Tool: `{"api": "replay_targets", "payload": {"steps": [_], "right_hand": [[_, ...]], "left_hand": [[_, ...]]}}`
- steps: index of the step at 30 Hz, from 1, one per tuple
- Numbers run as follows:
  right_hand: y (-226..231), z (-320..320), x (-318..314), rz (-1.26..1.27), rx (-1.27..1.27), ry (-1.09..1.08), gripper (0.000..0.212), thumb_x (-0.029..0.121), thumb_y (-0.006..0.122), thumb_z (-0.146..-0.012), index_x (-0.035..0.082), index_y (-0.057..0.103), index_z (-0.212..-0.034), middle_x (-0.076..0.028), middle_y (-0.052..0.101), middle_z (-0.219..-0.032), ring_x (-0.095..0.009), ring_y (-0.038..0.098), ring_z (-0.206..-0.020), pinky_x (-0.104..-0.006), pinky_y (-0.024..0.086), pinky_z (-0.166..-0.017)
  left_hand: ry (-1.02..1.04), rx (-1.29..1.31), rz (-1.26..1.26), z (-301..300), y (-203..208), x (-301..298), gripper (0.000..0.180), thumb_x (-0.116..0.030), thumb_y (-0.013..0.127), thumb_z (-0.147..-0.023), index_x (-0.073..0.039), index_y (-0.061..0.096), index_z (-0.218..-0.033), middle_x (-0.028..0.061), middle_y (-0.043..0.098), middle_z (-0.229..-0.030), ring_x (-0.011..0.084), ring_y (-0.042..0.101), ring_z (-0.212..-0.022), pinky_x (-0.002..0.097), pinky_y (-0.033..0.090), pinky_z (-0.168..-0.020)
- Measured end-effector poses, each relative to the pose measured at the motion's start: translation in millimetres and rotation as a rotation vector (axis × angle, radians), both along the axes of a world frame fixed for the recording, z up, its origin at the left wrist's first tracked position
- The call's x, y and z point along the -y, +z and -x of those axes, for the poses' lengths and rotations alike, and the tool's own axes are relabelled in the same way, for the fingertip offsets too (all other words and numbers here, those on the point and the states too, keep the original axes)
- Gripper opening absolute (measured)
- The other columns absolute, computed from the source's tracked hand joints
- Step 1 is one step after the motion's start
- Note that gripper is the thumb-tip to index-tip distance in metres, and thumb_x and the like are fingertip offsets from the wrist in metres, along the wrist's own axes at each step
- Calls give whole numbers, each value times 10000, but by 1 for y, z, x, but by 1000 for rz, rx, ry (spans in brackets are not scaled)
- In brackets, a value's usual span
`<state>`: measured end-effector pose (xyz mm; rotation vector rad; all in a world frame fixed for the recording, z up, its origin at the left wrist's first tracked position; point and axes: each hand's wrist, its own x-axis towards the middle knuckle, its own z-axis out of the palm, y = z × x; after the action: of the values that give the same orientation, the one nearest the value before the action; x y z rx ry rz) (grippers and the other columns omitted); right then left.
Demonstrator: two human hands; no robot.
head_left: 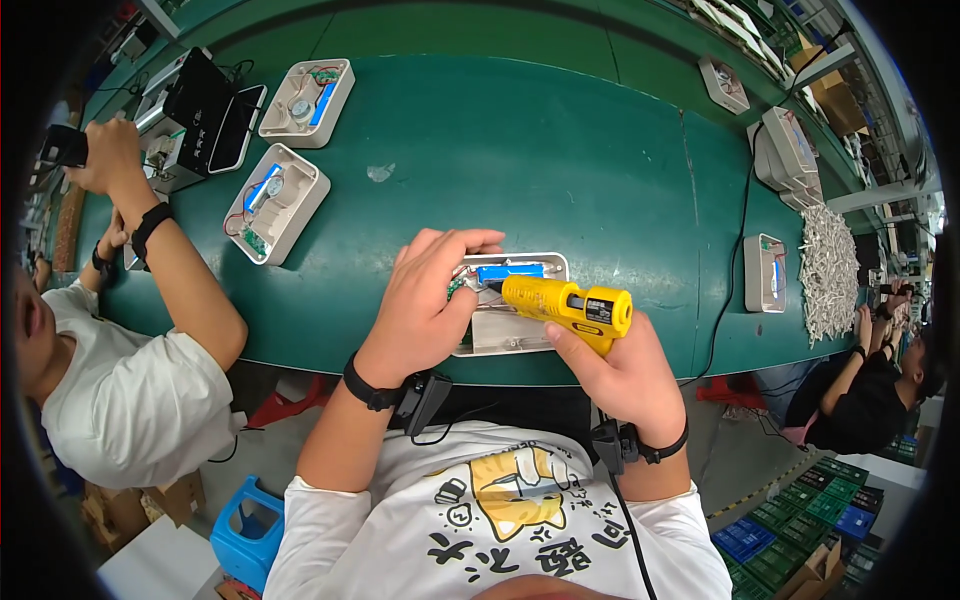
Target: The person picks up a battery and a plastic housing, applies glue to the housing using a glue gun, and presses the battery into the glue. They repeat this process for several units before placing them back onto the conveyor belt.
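My right hand (pixel 632 372) is wrapped round a yellow hot glue gun (pixel 560 300). Its dark nozzle points left and down into an open white plastic housing (pixel 515 340) in front of me on the table. Inside the housing, a blue cylindrical battery (pixel 510 272) lies along the far wall, and the nozzle is close to its left end. My left hand (pixel 425 300) rests over the housing's left end, fingers stretched across the far rim and thumb bent inward. Part of a green circuit board shows beside that thumb; the rest is hidden.
More white housings (pixel 307 104) with batteries and wires stand on the green table (pixel 450 150), left and right. A black cable (pixel 735 270) crosses the right side, near a pile of pale sticks (pixel 828 270). Co-workers sit at both sides; a blue stool (pixel 245 530) stands lower left.
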<state>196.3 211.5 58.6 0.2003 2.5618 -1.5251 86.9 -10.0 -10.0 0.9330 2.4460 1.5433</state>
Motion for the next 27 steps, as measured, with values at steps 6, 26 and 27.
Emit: {"api": "replay_targets", "payload": {"steps": [6, 26, 27], "right_hand": [[1, -4, 2, 12, -28, -72, 235, 154, 726, -990, -3, 736, -1165, -199, 751, -967, -383, 731, -864, -416, 569, -769], [-60, -42, -55, 534, -38, -326, 249, 161, 688, -1028, -25, 658, -1190, -142, 725, -1052, -157, 661, -640, -299, 551, -560], [-65, -43, -57, 577, -80, -319, 247, 174, 678, -1032, -26, 656, -1175, -156, 719, -1058, -157, 654, -627, -301, 550, -560]], "left_hand": [[-4, -12, -6, 0, -1, 1, 517, -24, 545, -843, -71, 656, -1345, 83, 747, -1219, 294, 616, -1151, 447, 433, -1066], [-41, 104, 24, 9, 3, -4, 258, -114, 638, -1024, -79, 773, -1241, 68, 750, -1148, 275, 604, -1069, 404, 466, -1002], [-42, 110, 30, 10, 6, -2, 258, -114, 638, -1024, -79, 773, -1241, 68, 750, -1148, 275, 604, -1069, 404, 466, -1002]]}}
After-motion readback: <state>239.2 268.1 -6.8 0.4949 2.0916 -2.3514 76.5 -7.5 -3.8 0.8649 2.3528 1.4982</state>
